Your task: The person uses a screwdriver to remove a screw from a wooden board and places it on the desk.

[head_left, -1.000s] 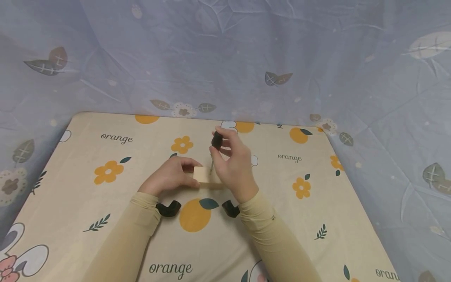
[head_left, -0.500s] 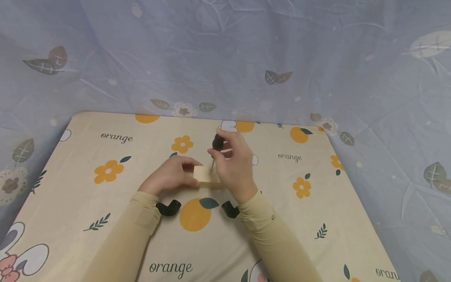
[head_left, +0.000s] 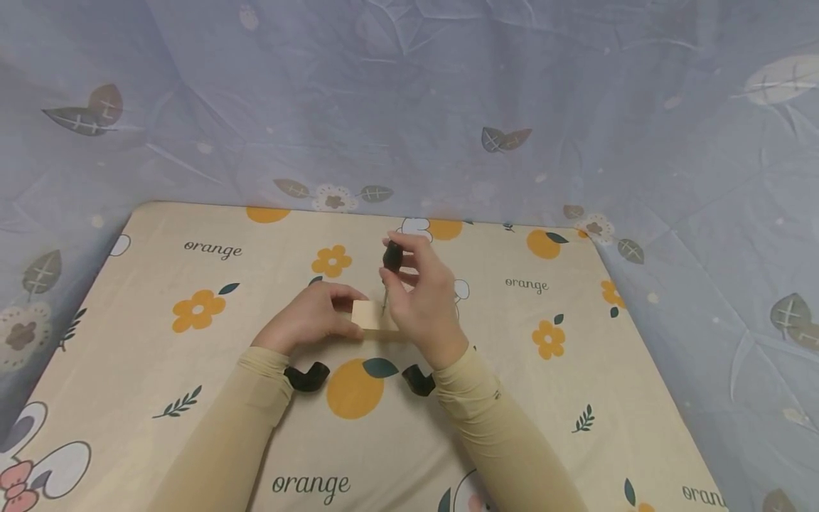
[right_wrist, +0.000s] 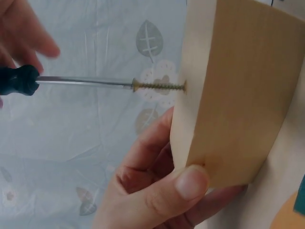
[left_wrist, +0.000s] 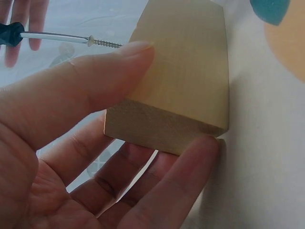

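Observation:
A pale wooden block [head_left: 369,316] stands on the patterned cloth, and my left hand [head_left: 310,319] grips its left end between thumb and fingers. My right hand [head_left: 427,299] holds the dark green handle of a screwdriver [head_left: 393,257] above the block. In the right wrist view, the metal shaft meets the head of a brass-coloured screw [right_wrist: 159,87]. That screw stands in the block's upper face with most of its thread showing. From the left wrist, the thumb hides the spot where the screw enters the wood. My right hand covers the block's right end in the head view.
A cream cloth [head_left: 243,427] printed with oranges and flowers covers the table. Blue-grey fabric [head_left: 409,107] hangs behind it and along both sides. Black curved pieces show beside the left wrist [head_left: 308,377] and the right wrist [head_left: 419,380].
My right hand's fingers shift a little around the screwdriver handle, which tips slightly right and then back. The block and my left hand stay in place.

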{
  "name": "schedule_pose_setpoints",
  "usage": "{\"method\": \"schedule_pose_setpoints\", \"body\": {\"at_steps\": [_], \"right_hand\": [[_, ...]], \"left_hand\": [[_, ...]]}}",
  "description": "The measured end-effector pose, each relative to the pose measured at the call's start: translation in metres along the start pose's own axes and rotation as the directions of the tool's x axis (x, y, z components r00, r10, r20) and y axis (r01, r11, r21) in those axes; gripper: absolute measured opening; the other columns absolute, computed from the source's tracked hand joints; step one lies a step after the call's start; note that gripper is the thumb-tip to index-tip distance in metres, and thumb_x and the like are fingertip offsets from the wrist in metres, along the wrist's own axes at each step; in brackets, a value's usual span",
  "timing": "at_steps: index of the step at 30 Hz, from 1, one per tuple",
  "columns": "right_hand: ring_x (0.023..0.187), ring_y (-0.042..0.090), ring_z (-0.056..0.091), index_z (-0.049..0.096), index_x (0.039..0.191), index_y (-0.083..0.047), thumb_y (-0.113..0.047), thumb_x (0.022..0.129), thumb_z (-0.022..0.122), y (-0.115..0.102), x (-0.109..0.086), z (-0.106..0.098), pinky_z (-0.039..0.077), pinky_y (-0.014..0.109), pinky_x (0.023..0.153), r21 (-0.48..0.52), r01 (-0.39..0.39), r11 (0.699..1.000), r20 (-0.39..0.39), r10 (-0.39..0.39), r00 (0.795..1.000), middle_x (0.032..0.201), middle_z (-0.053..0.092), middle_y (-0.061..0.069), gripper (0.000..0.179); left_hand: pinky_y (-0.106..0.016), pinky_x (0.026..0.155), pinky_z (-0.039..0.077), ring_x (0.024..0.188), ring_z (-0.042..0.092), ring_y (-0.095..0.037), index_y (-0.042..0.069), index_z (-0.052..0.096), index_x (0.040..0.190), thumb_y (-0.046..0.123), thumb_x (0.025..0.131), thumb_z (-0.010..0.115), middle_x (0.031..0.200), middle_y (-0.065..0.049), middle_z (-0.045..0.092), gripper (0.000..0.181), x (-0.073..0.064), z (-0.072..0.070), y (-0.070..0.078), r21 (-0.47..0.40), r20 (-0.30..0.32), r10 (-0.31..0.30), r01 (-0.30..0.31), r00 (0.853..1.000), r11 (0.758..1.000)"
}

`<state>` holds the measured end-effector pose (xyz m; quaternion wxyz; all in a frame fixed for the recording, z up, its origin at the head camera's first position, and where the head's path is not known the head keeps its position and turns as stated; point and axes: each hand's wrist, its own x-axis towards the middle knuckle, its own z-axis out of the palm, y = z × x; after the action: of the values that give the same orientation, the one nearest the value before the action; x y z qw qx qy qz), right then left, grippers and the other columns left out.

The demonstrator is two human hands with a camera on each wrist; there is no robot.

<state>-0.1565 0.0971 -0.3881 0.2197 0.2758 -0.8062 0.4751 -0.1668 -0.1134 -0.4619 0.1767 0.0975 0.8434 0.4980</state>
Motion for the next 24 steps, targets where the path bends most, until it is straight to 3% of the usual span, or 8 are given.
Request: {"method": "schedule_pose_setpoints", "body": {"at_steps": [4,8,15,24], "right_hand": [[0.107,0.027,0.073,0.061,0.139,-0.004,-0.004,0.089,0.086,0.0010,-0.0010,-0.0004,0.066,0.041,0.086,-0.046,-0.015,0.999,-0.030,0.013,0.999,0.125,0.067,0.014,0.056],[0.100,0.025,0.069,0.063,0.136,-0.003,-0.006,0.085,0.091,0.0026,-0.0005,0.0002,0.066,0.036,0.080,-0.063,0.018,0.998,-0.058,-0.021,0.998,0.120,0.065,0.014,0.058],[0.084,0.029,0.072,0.068,0.131,-0.002,-0.001,0.086,0.088,0.0025,-0.0003,0.0015,0.064,0.028,0.071,-0.056,0.061,0.997,-0.106,-0.067,0.992,0.109,0.068,0.017,0.050],[0.088,0.030,0.079,0.067,0.133,0.000,0.011,0.090,0.078,-0.0015,-0.0004,-0.0009,0.065,0.029,0.075,-0.036,0.051,0.998,-0.067,-0.054,0.996,0.114,0.075,0.019,0.046]], "left_hand": [[-0.037,0.095,0.052,0.105,0.068,-0.022,0.020,0.079,0.122,0.019,0.077,0.096,0.116,-0.001,0.079,0.048,-0.0007,0.0001,0.0009,0.000,0.003,-0.006,0.006,1.000,1.000],[-0.037,0.095,0.053,0.107,0.068,-0.023,0.021,0.079,0.122,0.020,0.078,0.096,0.118,0.000,0.079,0.048,-0.0015,-0.0003,0.0025,0.001,0.003,-0.017,0.017,1.000,1.000],[-0.035,0.094,0.054,0.106,0.070,-0.022,0.018,0.079,0.123,0.018,0.078,0.096,0.117,-0.003,0.079,0.048,-0.0008,0.0002,0.0011,-0.005,0.004,0.002,-0.002,1.000,1.000],[-0.041,0.103,0.053,0.112,0.070,-0.022,0.018,0.079,0.124,0.019,0.077,0.096,0.120,-0.002,0.079,0.050,-0.0002,-0.0002,-0.0012,0.007,0.000,0.011,-0.011,1.000,1.000]]}}
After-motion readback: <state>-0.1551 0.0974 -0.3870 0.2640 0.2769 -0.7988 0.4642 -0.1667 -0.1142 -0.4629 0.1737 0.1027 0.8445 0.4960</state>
